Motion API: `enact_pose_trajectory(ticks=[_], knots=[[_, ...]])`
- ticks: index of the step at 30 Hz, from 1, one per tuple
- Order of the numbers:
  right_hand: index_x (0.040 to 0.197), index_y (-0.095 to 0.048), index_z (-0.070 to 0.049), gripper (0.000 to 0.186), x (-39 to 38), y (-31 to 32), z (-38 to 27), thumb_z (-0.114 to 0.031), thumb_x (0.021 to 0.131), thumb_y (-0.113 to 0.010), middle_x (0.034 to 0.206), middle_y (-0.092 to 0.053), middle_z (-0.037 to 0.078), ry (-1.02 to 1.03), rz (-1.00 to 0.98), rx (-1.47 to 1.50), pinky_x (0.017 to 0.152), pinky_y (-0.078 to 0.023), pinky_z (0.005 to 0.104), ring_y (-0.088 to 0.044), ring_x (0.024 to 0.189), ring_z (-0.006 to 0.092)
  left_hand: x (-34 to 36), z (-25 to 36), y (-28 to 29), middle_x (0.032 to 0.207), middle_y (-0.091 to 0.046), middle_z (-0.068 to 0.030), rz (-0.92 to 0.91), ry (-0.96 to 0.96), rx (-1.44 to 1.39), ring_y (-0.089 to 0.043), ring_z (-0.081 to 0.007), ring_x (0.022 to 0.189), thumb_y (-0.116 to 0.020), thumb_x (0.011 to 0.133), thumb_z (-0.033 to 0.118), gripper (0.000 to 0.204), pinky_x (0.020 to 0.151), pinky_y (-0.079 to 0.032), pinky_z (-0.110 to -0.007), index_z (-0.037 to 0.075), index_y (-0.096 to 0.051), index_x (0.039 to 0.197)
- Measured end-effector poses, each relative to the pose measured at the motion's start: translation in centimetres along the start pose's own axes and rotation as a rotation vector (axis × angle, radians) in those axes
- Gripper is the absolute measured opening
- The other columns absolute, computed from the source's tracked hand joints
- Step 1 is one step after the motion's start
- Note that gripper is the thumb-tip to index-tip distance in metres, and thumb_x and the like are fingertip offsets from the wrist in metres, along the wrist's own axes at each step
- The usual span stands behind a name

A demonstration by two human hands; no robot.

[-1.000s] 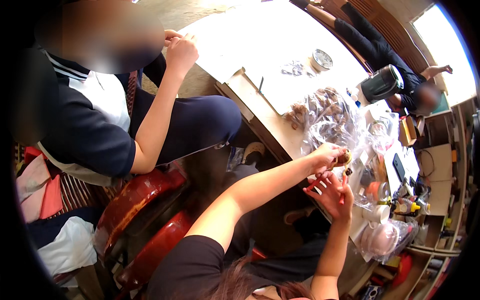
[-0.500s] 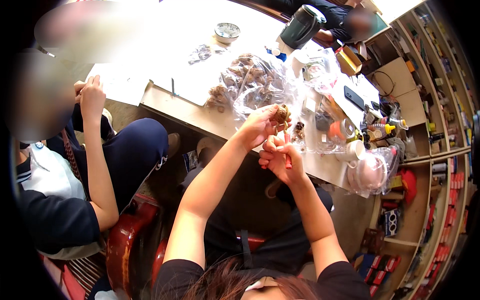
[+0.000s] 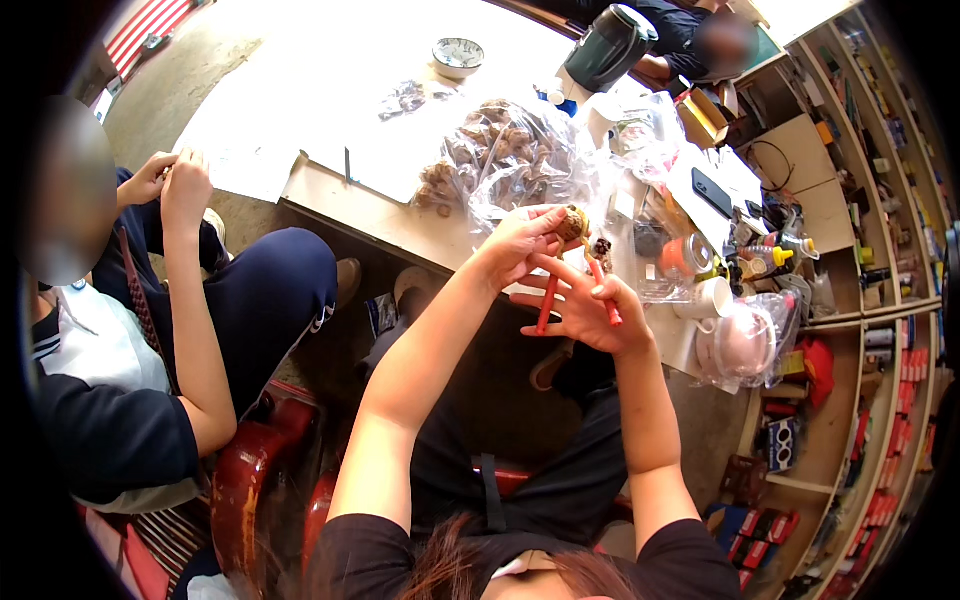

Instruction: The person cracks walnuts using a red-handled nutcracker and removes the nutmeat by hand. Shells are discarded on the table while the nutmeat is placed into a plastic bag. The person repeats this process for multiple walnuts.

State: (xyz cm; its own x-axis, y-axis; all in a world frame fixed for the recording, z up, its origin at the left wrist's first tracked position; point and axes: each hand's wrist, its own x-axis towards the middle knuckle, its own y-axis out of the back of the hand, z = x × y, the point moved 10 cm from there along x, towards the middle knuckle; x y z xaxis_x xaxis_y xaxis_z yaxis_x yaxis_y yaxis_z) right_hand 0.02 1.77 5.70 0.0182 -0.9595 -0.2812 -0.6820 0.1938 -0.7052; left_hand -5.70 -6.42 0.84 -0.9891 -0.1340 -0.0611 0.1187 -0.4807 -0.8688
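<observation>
My left hand (image 3: 527,243) is closed around a brown dried mushroom (image 3: 573,223), pinching it above the table's near edge. Just below, my right hand (image 3: 598,303) holds a hand tool with two red handles (image 3: 614,310). Its handles are spread apart, and my fingers are stretched out around them. The tool's working end is close to the mushroom but mostly hidden, so its exact kind cannot be made out. Beyond my hands lies a clear plastic bag (image 3: 520,165) of similar mushrooms, some spilling out at its left side.
The pale table (image 3: 330,200) bears a patterned bowl (image 3: 458,58), a dark green kettle (image 3: 610,48), a black phone (image 3: 711,193), a white mug (image 3: 708,298) and a bagged pink container (image 3: 738,335). A seated person (image 3: 130,370) is at left, another person at the far side. Shelves (image 3: 880,300) stand right.
My right hand has loosened its grip: its fingers have spread and the red handles have swung apart. My left hand still holds the mushroom. The person at left has leaned back slightly.
</observation>
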Motion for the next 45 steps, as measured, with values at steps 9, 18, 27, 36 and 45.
enact_pose_trajectory(ticks=[9,18,27,36,45], knots=[[0.15,-0.017,-0.002,0.089,0.3,1.3,0.1,-0.031,0.073,-0.052,0.151,-0.026,0.017,-0.007,0.055,-0.128,0.107,-0.028,0.0586,-0.028,0.138,0.0378,-0.1,0.4,0.3,0.111,-0.062,-0.0159,0.063,-0.022,-0.028,-0.062,-0.0255,0.107,-0.047,0.1,0.025,0.036,0.097,-0.05,-0.034,-0.008,-0.056,0.112],[0.149,-0.019,-0.001,0.086,0.7,0.6,-0.1,-0.031,0.074,-0.049,0.148,-0.03,0.018,0.01,0.044,-0.105,0.109,-0.025,0.0591,-0.033,0.136,0.0338,-0.2,1.0,0.3,0.111,-0.063,-0.0136,0.102,-0.057,0.004,-0.061,-0.0232,0.108,-0.057,0.095,0.008,0.029,0.093,-0.052,-0.032,-0.004,-0.052,0.12],[0.137,-0.036,0.0,0.071,1.1,1.4,0.1,-0.032,0.076,-0.051,0.136,-0.043,0.016,0.044,0.051,-0.116,0.108,-0.031,0.0542,-0.043,0.125,0.0287,-0.4,1.1,0.6,0.111,-0.062,-0.0136,0.157,-0.058,-0.034,-0.06,-0.0234,0.11,-0.058,0.094,0.01,0.034,0.092,-0.053,-0.032,-0.005,-0.048,0.124],[0.131,-0.04,-0.001,0.065,1.1,0.1,-0.1,-0.037,0.077,-0.051,0.138,-0.04,0.018,0.022,0.04,-0.06,0.107,-0.029,0.0585,-0.036,0.134,0.035,-0.1,1.2,0.6,0.11,-0.063,-0.0148,0.055,-0.046,-0.098,-0.06,-0.0267,0.111,-0.058,0.094,0.011,0.031,0.094,-0.052,-0.034,-0.004,-0.052,0.121],[0.132,-0.038,0.0,0.067,1.1,0.1,0.2,-0.037,0.077,-0.051,0.141,-0.037,0.019,0.0,0.021,-0.052,0.107,-0.027,0.0623,-0.032,0.136,0.0383,0.1,1.6,0.6,0.108,-0.064,-0.0144,0.026,-0.073,-0.116,-0.063,-0.0261,0.107,-0.057,0.094,0.009,0.022,0.094,-0.052,-0.033,-0.002,-0.055,0.113]])
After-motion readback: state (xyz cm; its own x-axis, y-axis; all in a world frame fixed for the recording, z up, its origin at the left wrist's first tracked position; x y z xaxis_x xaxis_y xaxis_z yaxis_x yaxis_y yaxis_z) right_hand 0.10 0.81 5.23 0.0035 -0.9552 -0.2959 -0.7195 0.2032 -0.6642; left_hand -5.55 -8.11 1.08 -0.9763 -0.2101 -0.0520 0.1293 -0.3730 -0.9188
